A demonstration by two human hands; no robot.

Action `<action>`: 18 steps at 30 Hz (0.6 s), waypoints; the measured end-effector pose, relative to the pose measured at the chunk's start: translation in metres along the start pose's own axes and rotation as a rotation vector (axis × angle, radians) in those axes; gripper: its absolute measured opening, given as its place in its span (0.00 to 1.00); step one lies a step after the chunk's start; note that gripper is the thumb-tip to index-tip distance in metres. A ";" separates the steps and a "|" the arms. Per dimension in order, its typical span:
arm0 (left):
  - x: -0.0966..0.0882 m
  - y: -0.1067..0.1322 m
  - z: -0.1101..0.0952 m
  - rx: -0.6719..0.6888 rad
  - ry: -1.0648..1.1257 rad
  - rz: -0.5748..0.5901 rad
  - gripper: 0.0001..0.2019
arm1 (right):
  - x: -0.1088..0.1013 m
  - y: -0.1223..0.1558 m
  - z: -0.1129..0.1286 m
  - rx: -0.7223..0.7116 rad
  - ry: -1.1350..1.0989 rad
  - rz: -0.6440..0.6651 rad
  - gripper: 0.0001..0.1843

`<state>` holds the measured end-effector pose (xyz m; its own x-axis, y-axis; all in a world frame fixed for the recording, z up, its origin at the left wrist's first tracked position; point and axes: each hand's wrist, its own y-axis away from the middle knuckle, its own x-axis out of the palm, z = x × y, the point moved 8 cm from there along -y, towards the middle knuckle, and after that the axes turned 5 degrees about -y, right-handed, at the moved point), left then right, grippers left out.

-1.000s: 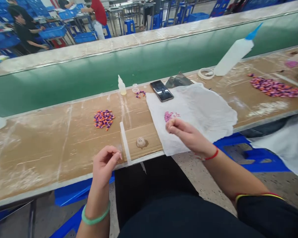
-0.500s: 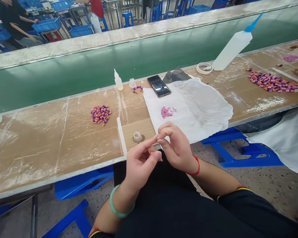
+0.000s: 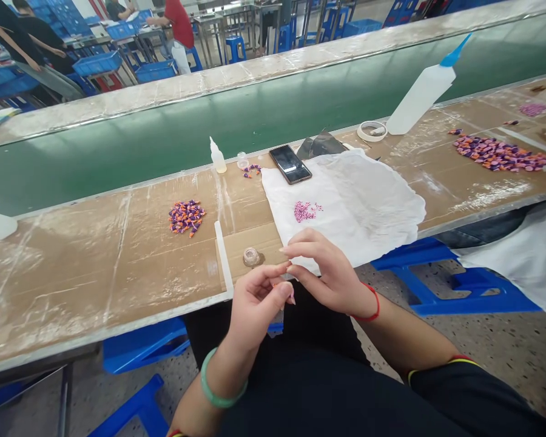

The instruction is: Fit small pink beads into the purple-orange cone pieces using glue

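The right hand (image 3: pixel 330 274) has moved from the pink beads (image 3: pixel 306 210), just past its fingers, to the left hand (image 3: pixel 256 303). The left thumb and finger pinch a tiny bright bit (image 3: pixel 292 295). The right fingers bend a little apart; I can't tell if they hold anything

Table (image 3: pixel 150 267) bears cloth (image 3: pixel 368 200), bottle (image 3: pixel 218 159), seemingly plastic pieces (image 3: pixel 186 217).

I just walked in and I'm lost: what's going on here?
Someone at a brown bench pinches a small coloured piece in the left hand. The right hand has its fingertips up against the left's; whether it holds anything is too small to tell. Beyond, tiny pink beads lie on a white cloth; orange-and-purple pieces are heaped further left.
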<state>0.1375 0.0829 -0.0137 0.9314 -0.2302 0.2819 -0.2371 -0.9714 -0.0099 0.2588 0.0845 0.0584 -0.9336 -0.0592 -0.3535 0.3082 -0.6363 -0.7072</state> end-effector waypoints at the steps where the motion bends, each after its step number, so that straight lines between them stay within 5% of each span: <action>1: 0.001 -0.001 0.002 -0.032 0.019 -0.001 0.17 | 0.000 0.000 0.002 -0.031 0.010 0.018 0.13; 6: 0.006 -0.005 0.010 -0.155 0.113 0.003 0.19 | -0.006 0.005 0.008 -0.136 0.040 -0.039 0.13; 10: 0.009 -0.007 0.015 -0.173 0.139 0.010 0.21 | -0.002 0.013 -0.003 0.022 -0.086 -0.100 0.10; 18: 0.005 -0.011 0.010 0.049 0.005 -0.080 0.16 | 0.013 0.030 -0.021 0.293 -0.307 -0.245 0.06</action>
<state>0.1474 0.0916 -0.0222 0.9455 -0.1517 0.2881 -0.1481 -0.9884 -0.0341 0.2601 0.0809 0.0196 -0.9966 -0.0764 0.0302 0.0489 -0.8471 -0.5291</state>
